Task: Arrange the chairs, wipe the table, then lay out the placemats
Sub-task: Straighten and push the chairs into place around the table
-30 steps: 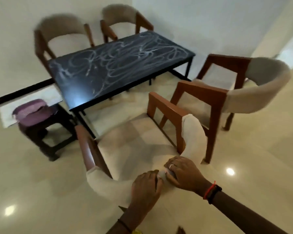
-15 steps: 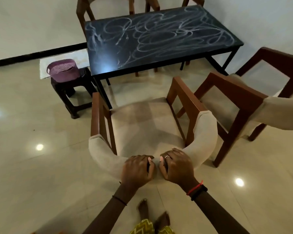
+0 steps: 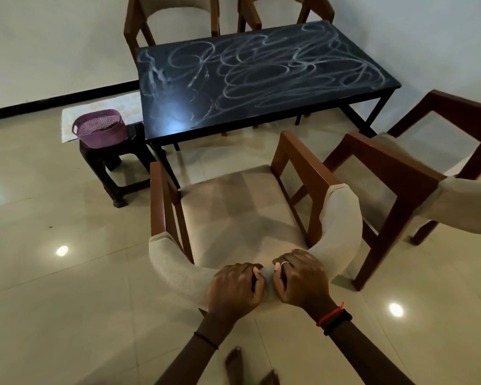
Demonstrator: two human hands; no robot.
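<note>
The padded backrest of the nearest chair (image 3: 242, 218) is being gripped from behind by both hands: the left hand (image 3: 235, 290) and the right hand (image 3: 300, 279) are each being clamped over the top of the backrest, side by side and almost touching. This chair is being held short of the counter (image 3: 261, 76), facing its near long edge, with bare floor lying between seat and counter, so the arranging step is judged to be under way and not finished. Just to the right, a second chair (image 3: 417, 173) is being left askew, angled away from the counter, and is judged to be awaiting placement. Beyond the counter, two further chairs (image 3: 172, 15) are being kept against the far side by the wall. The dark top is being covered by pale looping smears, so wiping is being left for later. No placemats are being seen on it. At the left, a purple basket (image 3: 100, 127) is being carried by a dark stool (image 3: 114, 162); its contents cannot be told.
</note>
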